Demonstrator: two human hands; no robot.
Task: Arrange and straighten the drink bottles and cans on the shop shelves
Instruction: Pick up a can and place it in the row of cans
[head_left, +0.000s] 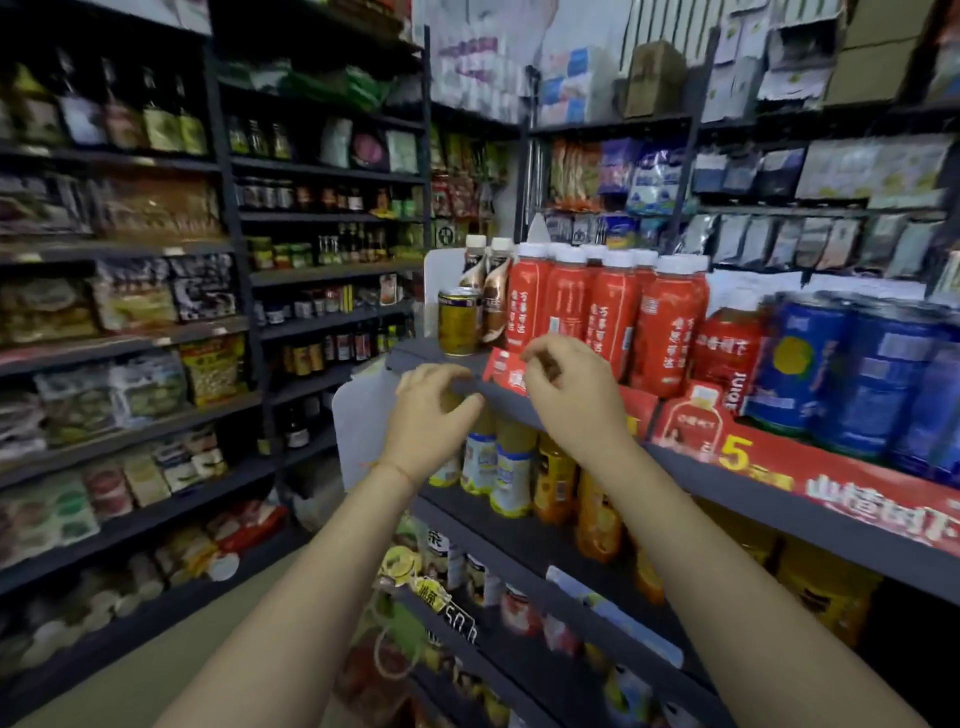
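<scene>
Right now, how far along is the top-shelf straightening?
Done: red bottles stand upright in a tight row.
In hand: nothing; left hand and right hand hover, fingers curled, at the shelf edge.
Left: gold can stands alone at the shelf's left end.

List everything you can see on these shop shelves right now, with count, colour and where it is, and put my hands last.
gold can: one, gold, left end of top shelf
brown bottles: two, brown with white caps, behind the gold can
red bottles: about six, red with white caps, middle of top shelf
red can: one, red, right of red bottles
blue cans: several, blue, right end of top shelf
red price strip: one, red, top shelf's front edge
yellow and orange bottles: several, shelf below
packaged goods: many, mixed colours, left wall shelves
left hand: fingers curled, at shelf edge
right hand: fingers curled, before red bottles
</scene>
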